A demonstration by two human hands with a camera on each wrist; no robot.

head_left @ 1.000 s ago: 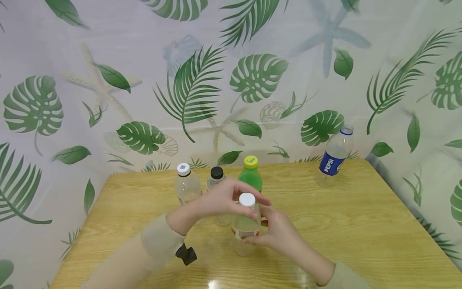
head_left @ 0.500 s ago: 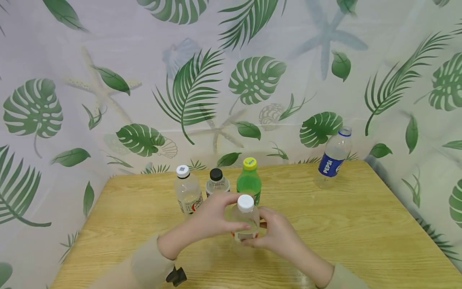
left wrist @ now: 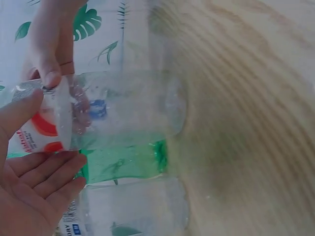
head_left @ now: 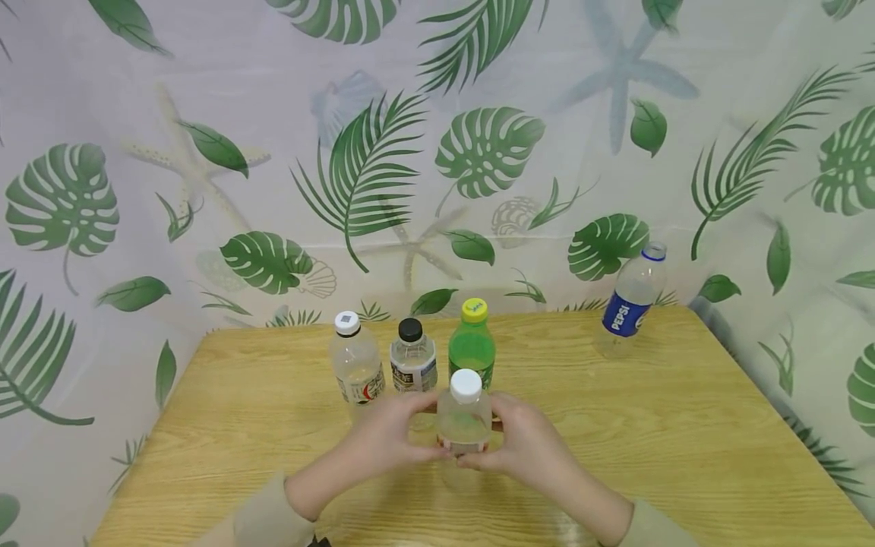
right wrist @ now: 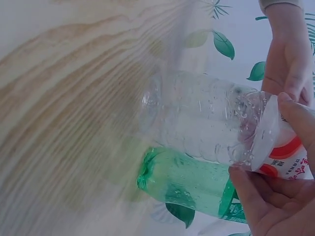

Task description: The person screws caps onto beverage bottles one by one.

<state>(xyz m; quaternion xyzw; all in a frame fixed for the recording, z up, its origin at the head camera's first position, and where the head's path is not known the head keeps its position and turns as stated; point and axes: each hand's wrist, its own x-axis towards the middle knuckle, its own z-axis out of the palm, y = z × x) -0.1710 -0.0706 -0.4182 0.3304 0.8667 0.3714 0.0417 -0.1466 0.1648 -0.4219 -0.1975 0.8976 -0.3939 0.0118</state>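
Note:
A clear plastic bottle [head_left: 465, 422] with a white cap stands upright near the middle of the table, between both hands. My left hand [head_left: 379, 441] holds it from the left, thumb in front and fingers behind. From the right, my right hand [head_left: 529, 437] grips the same bottle around its label. In the left wrist view, the left thumb lies on the red-and-white label [left wrist: 47, 123]. The right wrist view shows the bottle's clear lower body [right wrist: 197, 118] below the hands. Close behind it stands a green bottle [head_left: 472, 351] with a yellow cap.
Left of the green bottle are a black-capped clear bottle [head_left: 413, 371] and a white-capped clear bottle [head_left: 357, 366]. An uncapped Pepsi bottle [head_left: 625, 313] stands at the back right of the wooden table [head_left: 649, 441]. A leaf-patterned sheet [head_left: 519, 61] hangs behind.
My left hand has come down from beside the cap to the bottle's left side, uncovering the black-capped bottle. The right hand stays on the bottle, which has hardly moved.

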